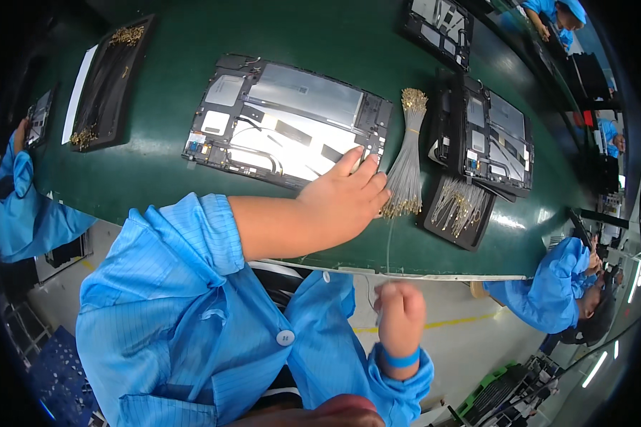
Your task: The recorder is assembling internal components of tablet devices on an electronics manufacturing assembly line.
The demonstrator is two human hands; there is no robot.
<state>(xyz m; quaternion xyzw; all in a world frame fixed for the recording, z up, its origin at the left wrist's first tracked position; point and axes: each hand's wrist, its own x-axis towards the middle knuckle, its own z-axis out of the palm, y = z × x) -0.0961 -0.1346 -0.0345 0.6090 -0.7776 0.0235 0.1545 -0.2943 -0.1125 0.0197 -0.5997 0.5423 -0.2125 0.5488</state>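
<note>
An opened tablet-like device (303, 107) lies on the green table in front of me, its batteries, boards and black cables showing. My left hand (342, 199) rests across its lower right corner, palm down and fingers spread. Just right of that hand lies a tied bundle of thin grey cables (406, 167) with gold-coloured ends. My right hand (400, 317), with a blue band at the wrist, is closed in front of the table edge. A single thin cable (389, 245) runs from near the bundle toward its fingertips; the grip itself is blurred.
Stacked opened devices (502, 139) stand at the right, beside a black tray (470, 238) of loose cables. Another device (441, 32) lies farther back. A long black tray of cables (110, 85) is at the far left. Blue-clad co-workers (548, 285) sit on both sides.
</note>
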